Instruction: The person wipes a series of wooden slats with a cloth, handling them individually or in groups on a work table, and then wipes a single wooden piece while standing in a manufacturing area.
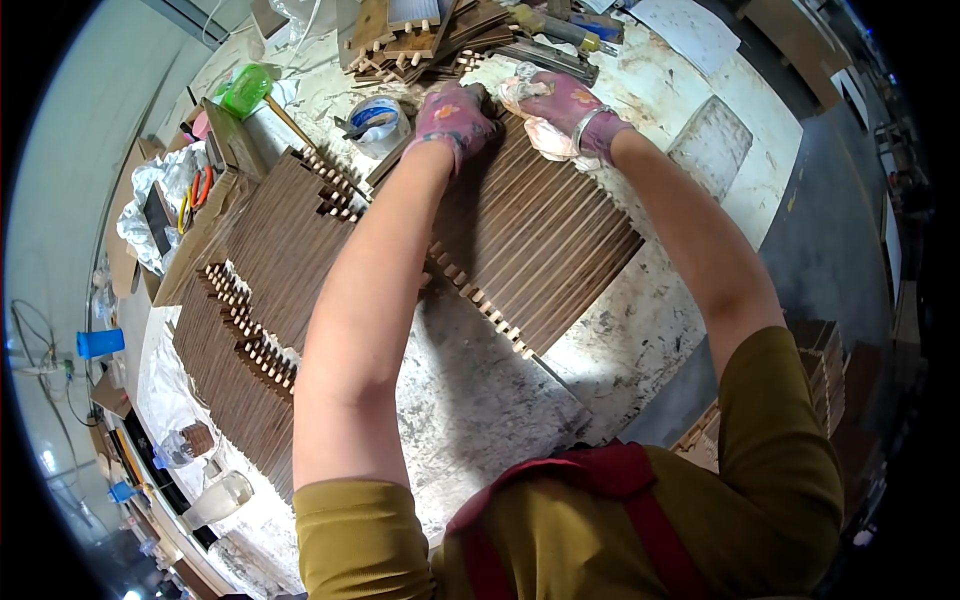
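Both my hands wear purple flowered gloves and work at the far end of a row of dark, narrow wooden boards (560, 240) standing packed side by side. Pale dowels (490, 312) stick out along the row's left side. My left hand (455, 122) is closed, its fingers curled down at the row's far left corner; what they grip is hidden. Just to the right, my right hand (568, 105) is wrapped round a crumpled white rag (550, 142), part of which hangs over the far ends of the boards.
More dark boards with dowels (270, 225) lie at the left. Beyond my left hand are a white tub (380, 128) with blue inside and a pile of wooden pieces (415, 42). A green bottle (246, 90) and cardboard box (190, 245) stand far left; a whitish slab (712, 138) lies right.
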{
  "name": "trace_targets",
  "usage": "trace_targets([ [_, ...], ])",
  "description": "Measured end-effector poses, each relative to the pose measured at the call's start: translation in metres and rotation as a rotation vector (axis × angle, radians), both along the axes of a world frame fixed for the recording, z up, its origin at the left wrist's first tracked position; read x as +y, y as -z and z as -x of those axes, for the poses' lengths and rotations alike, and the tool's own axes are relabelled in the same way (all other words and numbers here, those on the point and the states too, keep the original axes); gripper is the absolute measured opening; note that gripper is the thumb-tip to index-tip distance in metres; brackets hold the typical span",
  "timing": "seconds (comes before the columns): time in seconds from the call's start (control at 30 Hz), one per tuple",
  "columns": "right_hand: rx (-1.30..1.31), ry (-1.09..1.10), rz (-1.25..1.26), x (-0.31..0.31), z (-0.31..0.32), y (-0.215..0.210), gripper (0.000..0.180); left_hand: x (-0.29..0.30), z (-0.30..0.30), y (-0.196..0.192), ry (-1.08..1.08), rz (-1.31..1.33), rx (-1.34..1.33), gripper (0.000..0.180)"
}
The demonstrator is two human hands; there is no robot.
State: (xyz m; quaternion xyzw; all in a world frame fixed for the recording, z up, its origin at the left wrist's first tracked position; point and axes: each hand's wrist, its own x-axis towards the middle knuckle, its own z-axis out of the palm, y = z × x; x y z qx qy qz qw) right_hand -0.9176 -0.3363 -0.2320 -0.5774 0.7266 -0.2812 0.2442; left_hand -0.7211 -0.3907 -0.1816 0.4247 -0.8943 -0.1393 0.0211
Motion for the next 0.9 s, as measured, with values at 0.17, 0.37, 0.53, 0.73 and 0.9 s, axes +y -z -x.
trace_targets([
  [0.17, 0.032, 0.054, 0.001, 0.002, -0.006, 0.001, 0.063, -0.017, 0.008, 0.004, 0.018, -0.110, -0.056, 0.037],
  [0.37, 0.115, 0.022, -0.036, 0.011, -0.018, -0.022, 0.065, -0.017, 0.016, 0.005, -0.055, -0.074, -0.099, 0.038],
  [0.53, 0.120, 0.030, -0.003, 0.011, -0.015, -0.018, 0.063, -0.008, 0.029, 0.003, -0.187, -0.097, -0.112, 0.043],
  [0.73, 0.143, 0.020, -0.083, 0.010, -0.018, -0.026, 0.061, -0.022, 0.015, 0.006, 0.049, -0.098, -0.123, 0.043],
  [0.9, 0.127, 0.028, -0.110, 0.016, -0.024, -0.034, 0.061, -0.015, 0.024, 0.001, -0.012, -0.104, -0.160, 0.040],
])
